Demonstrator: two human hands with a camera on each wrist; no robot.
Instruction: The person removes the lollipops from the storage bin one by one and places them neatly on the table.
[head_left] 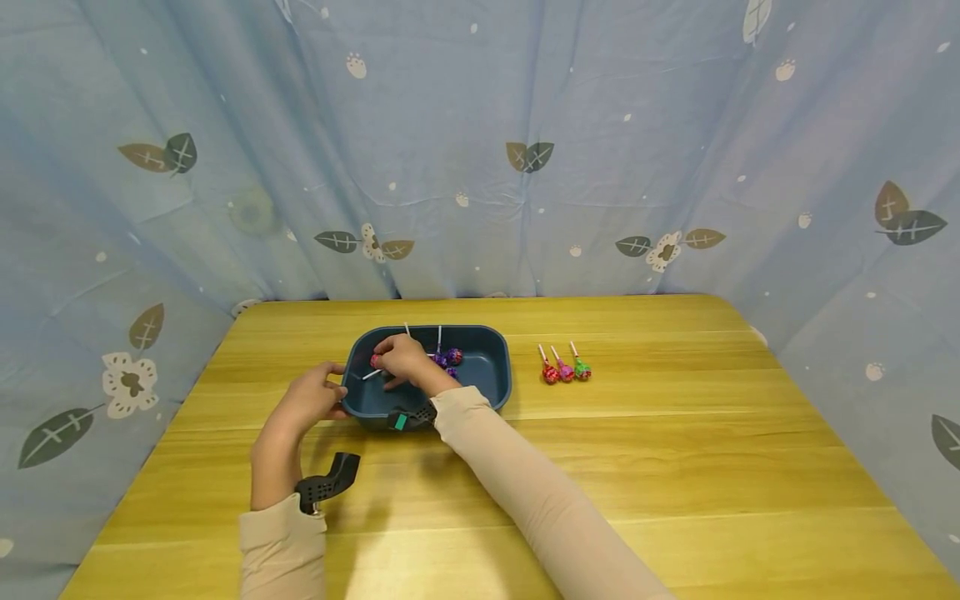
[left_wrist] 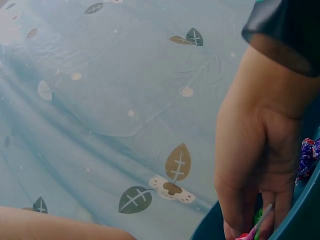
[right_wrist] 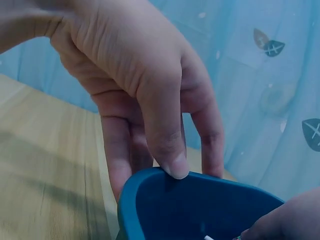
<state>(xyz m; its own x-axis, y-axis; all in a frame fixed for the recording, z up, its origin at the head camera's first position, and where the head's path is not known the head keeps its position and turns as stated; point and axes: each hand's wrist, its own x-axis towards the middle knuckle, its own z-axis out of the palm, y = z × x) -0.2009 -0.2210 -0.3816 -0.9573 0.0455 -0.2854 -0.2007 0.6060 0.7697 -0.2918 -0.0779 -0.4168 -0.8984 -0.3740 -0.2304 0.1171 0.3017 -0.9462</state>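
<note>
The left hand pinches the rim of the dark blue box, and inside the right hand is at a pink lollipop, maybe pinching, I can't tell, its wrapper too small to read.

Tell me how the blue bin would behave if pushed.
The blue bin would likely slide rather than tip, being wide and low. It looks fairly stiff, with no buckling where the left hand holds it. The purple lollipops inside may roll, having round heads.
</note>
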